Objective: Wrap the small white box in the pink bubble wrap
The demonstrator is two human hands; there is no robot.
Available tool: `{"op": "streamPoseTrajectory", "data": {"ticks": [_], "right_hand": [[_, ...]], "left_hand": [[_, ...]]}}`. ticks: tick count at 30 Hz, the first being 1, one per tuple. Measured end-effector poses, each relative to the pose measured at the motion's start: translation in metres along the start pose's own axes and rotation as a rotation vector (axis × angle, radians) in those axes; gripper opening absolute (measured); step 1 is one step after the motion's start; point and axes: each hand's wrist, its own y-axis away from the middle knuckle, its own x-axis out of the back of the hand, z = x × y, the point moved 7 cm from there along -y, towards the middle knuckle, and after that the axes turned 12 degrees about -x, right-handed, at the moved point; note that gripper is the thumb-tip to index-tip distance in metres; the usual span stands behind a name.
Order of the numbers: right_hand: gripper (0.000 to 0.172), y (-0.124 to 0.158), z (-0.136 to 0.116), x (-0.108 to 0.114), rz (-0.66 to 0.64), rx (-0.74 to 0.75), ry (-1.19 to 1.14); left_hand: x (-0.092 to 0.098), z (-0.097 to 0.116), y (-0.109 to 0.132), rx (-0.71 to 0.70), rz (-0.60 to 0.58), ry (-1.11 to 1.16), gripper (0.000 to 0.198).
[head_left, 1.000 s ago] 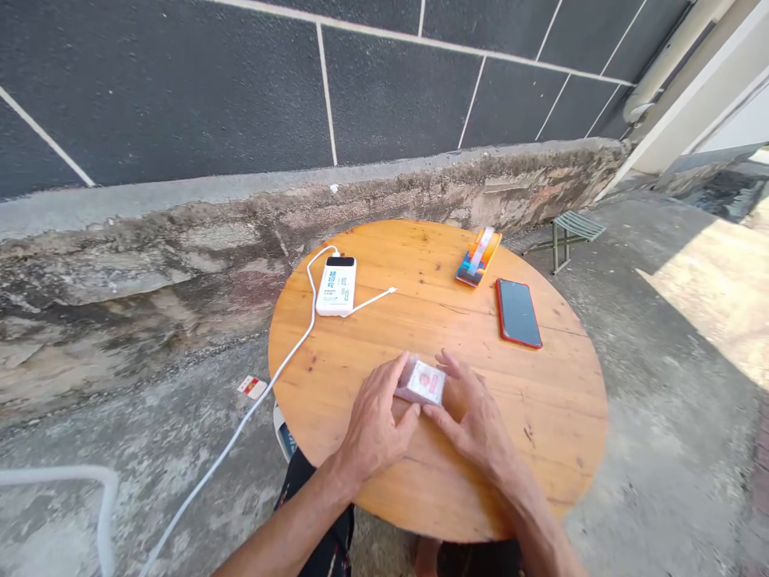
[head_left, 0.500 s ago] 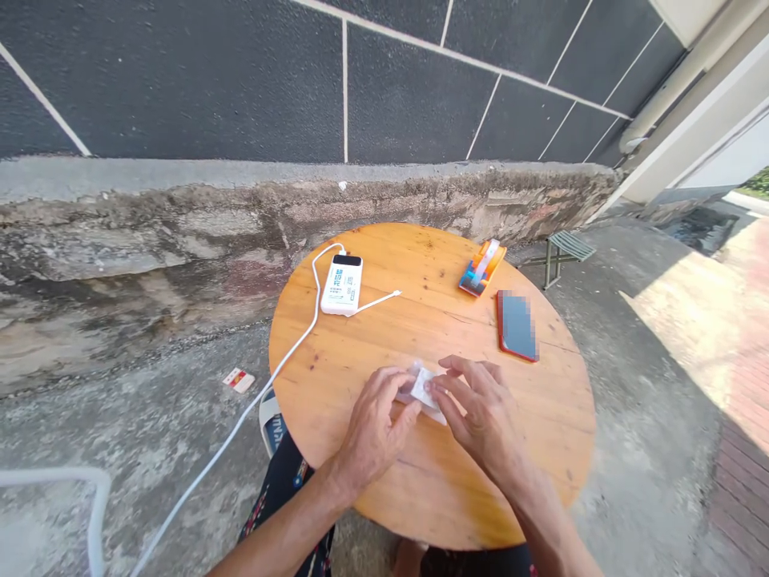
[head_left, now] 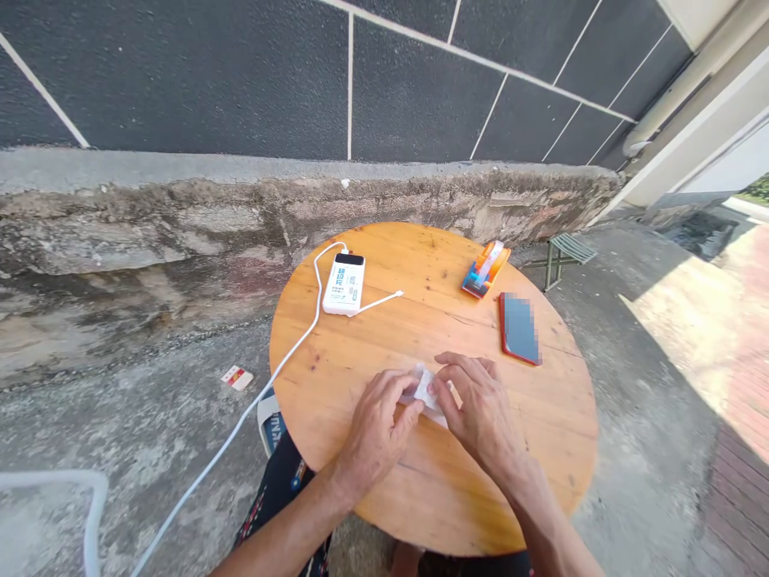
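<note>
Between my hands, near the middle of the round wooden table [head_left: 384, 344], is a small white, thin, crumpled piece [head_left: 425, 388], perhaps paper or film. A paler, partly see-through sheet [head_left: 440, 417] shows beneath it. My left hand [head_left: 378, 421] has its thumb and fingers curled on the left side of the white piece. On the opposite side, my right hand [head_left: 481, 405] pinches the edge with thumb and index finger, its other fingers loosely bent. My fingers hide part of the piece, and its exact kind is unclear.
A white power bank [head_left: 344, 284] with a short cable lies at the back left, and a long white cord [head_left: 264, 393] runs off the table. An orange and blue tape dispenser [head_left: 485, 270] and a red-edged phone [head_left: 520, 328] lie to the right. A folding stool [head_left: 568, 252] stands beyond.
My right fingers have shifted slightly over the white piece, which looks a little more crumpled or tilted. My left hand stays nearly in place, and the view has moved slightly.
</note>
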Motion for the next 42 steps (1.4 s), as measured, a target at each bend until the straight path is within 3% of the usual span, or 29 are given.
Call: {"op": "streamPoseTrajectory", "data": {"ticks": [15,20,24,27,34,42], "right_hand": [[0.012,-0.029,0.025,0.015,-0.108,-0.301,-0.291],[0.011,-0.036,0.026,0.028,-0.112,-0.315,-0.304],[0.013,-0.044,0.034,0.037,-0.091,-0.325,-0.261],[0.015,-0.054,0.046,0.039,-0.077,-0.317,-0.197],[0.015,-0.086,0.082,0.018,-0.101,-0.279,0.031],[0.024,-0.104,0.096,-0.010,-0.145,-0.263,0.227]], "left_hand": [[-0.002,-0.003,0.000,0.024,0.029,0.004,0.018],[0.000,-0.001,0.004,0.000,0.070,-0.001,0.038],[0.001,0.009,0.005,-0.062,0.019,0.062,0.053],[0.002,0.016,0.004,-0.096,-0.020,0.102,0.054],[-0.002,0.014,0.005,-0.118,-0.042,0.062,0.056],[-0.003,0.014,0.005,-0.100,-0.092,0.047,0.054]]}}
